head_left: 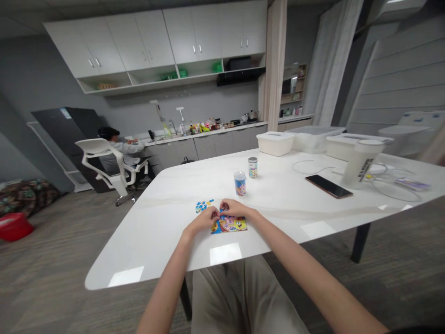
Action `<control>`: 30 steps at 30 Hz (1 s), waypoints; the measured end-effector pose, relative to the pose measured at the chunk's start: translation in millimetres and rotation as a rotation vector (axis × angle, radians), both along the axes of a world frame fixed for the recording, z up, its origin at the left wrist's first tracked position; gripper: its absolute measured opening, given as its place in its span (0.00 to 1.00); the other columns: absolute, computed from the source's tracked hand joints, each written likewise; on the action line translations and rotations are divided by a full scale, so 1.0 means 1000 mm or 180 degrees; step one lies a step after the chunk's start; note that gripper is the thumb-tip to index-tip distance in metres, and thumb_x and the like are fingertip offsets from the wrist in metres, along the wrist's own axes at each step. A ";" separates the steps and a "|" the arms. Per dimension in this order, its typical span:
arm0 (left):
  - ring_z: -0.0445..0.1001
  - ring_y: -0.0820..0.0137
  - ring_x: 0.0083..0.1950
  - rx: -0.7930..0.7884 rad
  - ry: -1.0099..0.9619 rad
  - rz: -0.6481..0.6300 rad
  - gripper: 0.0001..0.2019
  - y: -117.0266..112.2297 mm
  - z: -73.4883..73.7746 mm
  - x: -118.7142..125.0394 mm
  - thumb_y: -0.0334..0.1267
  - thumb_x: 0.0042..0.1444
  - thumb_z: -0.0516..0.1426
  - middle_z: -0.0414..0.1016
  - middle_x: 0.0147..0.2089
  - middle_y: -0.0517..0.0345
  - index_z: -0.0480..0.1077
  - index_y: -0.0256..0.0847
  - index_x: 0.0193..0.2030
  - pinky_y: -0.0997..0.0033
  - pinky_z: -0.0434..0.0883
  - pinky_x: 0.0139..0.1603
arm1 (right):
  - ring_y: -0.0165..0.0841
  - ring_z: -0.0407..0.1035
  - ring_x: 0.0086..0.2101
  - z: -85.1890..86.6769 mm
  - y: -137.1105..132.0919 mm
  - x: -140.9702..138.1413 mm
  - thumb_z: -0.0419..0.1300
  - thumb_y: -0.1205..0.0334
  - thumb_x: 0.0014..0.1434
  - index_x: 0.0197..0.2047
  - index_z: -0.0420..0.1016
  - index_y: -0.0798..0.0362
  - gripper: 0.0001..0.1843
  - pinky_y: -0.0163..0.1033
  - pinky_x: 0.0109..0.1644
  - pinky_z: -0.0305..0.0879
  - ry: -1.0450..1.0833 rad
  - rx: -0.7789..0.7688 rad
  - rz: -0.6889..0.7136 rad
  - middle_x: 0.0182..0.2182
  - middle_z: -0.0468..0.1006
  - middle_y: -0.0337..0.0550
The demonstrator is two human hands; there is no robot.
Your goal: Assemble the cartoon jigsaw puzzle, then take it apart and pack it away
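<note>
While a cartoon jigsaw (230, 225) lies before me, my right grip (235, 208) pinches a blue piece (221, 211) at its far edge; whether my left grip (204, 220) holds anything, I cannot tell. Loose pieces (201, 207) sit nearby on the white surface (156, 232).

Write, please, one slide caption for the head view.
Left fingers and right fingers close together at a cartoon jigsaw, loose pieces nearby.

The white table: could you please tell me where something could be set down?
The table is bare left of the loose puzzle pieces, and between the blue can and the phone. It is crowded around the left hand, right hand and puzzle, and by the tumbler.
</note>
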State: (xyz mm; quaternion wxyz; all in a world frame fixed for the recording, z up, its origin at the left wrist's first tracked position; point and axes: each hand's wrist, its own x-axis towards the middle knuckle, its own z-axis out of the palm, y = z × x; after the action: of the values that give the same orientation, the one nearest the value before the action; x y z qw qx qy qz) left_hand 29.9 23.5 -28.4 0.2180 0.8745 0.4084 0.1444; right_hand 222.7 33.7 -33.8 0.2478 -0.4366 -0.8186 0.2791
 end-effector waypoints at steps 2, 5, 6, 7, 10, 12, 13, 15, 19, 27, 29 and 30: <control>0.69 0.68 0.35 0.0139 -0.0062 0.0042 0.04 -0.004 -0.003 0.000 0.29 0.55 0.53 0.68 0.33 0.58 0.65 0.40 0.36 0.68 0.67 0.37 | 0.28 0.65 0.31 -0.001 -0.003 -0.001 0.65 0.68 0.51 0.38 0.71 0.57 0.10 0.33 0.35 0.62 0.0091 0.0052 -0.0014 0.30 0.72 0.38; 0.69 0.67 0.37 0.0321 -0.0131 0.0086 0.03 -0.006 -0.006 -0.003 0.29 0.55 0.53 0.68 0.34 0.58 0.65 0.41 0.35 0.67 0.67 0.39 | 0.28 0.64 0.30 -0.003 -0.003 -0.001 0.64 0.69 0.50 0.37 0.70 0.56 0.10 0.33 0.34 0.62 0.0184 0.0075 0.0041 0.30 0.71 0.37; 0.68 0.67 0.38 0.0368 -0.0146 0.0100 0.02 -0.006 -0.006 -0.005 0.30 0.55 0.54 0.68 0.35 0.57 0.65 0.41 0.35 0.67 0.66 0.40 | 0.28 0.64 0.30 -0.004 -0.002 0.000 0.64 0.70 0.50 0.36 0.70 0.56 0.10 0.33 0.34 0.62 0.0212 0.0077 0.0053 0.29 0.71 0.37; 0.68 0.67 0.39 0.0408 -0.0158 0.0111 0.01 -0.006 -0.006 -0.006 0.31 0.56 0.54 0.68 0.36 0.57 0.65 0.41 0.35 0.66 0.66 0.41 | 0.28 0.64 0.30 -0.004 -0.002 0.001 0.64 0.70 0.50 0.37 0.69 0.55 0.10 0.33 0.34 0.62 0.0236 0.0078 0.0063 0.30 0.71 0.37; 0.68 0.66 0.41 0.0480 -0.0156 0.0097 0.02 -0.006 -0.006 -0.009 0.35 0.58 0.54 0.68 0.37 0.56 0.66 0.41 0.34 0.65 0.65 0.44 | 0.28 0.63 0.29 -0.005 -0.003 0.002 0.63 0.70 0.49 0.36 0.68 0.55 0.10 0.34 0.32 0.60 0.0282 0.0075 0.0077 0.29 0.70 0.36; 0.68 0.65 0.43 0.0490 -0.0145 0.0050 0.04 -0.006 -0.005 -0.010 0.38 0.59 0.55 0.69 0.37 0.55 0.68 0.41 0.35 0.64 0.65 0.45 | 0.28 0.63 0.28 -0.006 -0.003 0.002 0.62 0.71 0.49 0.35 0.67 0.54 0.10 0.34 0.32 0.60 0.0299 0.0073 0.0080 0.28 0.69 0.35; 0.68 0.64 0.43 0.0501 -0.0132 0.0015 0.05 -0.006 -0.005 -0.010 0.39 0.59 0.55 0.69 0.38 0.55 0.68 0.41 0.36 0.64 0.65 0.46 | 0.29 0.63 0.27 -0.006 -0.004 0.002 0.62 0.71 0.49 0.35 0.67 0.54 0.10 0.34 0.32 0.59 0.0311 0.0075 0.0078 0.27 0.69 0.35; 0.68 0.63 0.45 0.0542 -0.0098 -0.0042 0.07 -0.007 -0.004 -0.009 0.41 0.59 0.56 0.69 0.40 0.54 0.69 0.41 0.38 0.64 0.65 0.47 | 0.29 0.63 0.28 -0.006 -0.004 0.002 0.60 0.71 0.51 0.35 0.67 0.54 0.08 0.34 0.33 0.60 0.0341 0.0086 0.0062 0.27 0.69 0.35; 0.67 0.64 0.46 0.0476 -0.0116 -0.0088 0.08 -0.007 -0.004 -0.006 0.41 0.60 0.56 0.69 0.41 0.53 0.70 0.40 0.40 0.64 0.64 0.48 | 0.29 0.65 0.30 -0.005 -0.003 0.004 0.56 0.69 0.57 0.36 0.66 0.54 0.02 0.35 0.35 0.61 0.0387 0.0107 -0.0024 0.29 0.70 0.36; 0.66 0.65 0.41 0.0139 -0.0306 0.0147 0.05 -0.004 -0.009 -0.002 0.38 0.56 0.57 0.69 0.38 0.56 0.66 0.41 0.37 0.65 0.65 0.44 | 0.29 0.65 0.29 0.000 -0.009 0.001 0.57 0.70 0.55 0.34 0.67 0.54 0.03 0.34 0.34 0.59 0.0287 0.0119 -0.0213 0.28 0.71 0.36; 0.66 0.66 0.38 0.0058 -0.0354 0.0202 0.05 -0.005 -0.010 -0.001 0.37 0.55 0.57 0.69 0.36 0.58 0.64 0.42 0.36 0.66 0.65 0.40 | 0.30 0.64 0.29 -0.002 -0.010 -0.001 0.57 0.70 0.55 0.34 0.67 0.53 0.03 0.35 0.34 0.58 0.0266 0.0133 -0.0274 0.27 0.71 0.36; 0.66 0.67 0.37 -0.0006 -0.0382 0.0222 0.05 -0.005 -0.009 0.000 0.38 0.55 0.57 0.69 0.34 0.59 0.64 0.42 0.35 0.67 0.64 0.39 | 0.30 0.64 0.29 -0.003 -0.010 -0.002 0.57 0.69 0.55 0.34 0.66 0.53 0.03 0.35 0.34 0.58 0.0259 0.0141 -0.0312 0.28 0.71 0.36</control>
State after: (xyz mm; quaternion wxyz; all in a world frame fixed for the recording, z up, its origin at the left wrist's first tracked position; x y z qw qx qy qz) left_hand 29.4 18.3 -37.6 0.2377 0.8494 0.4250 0.2037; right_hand 221.0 24.0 -36.5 0.3039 -0.4589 -0.7914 0.2659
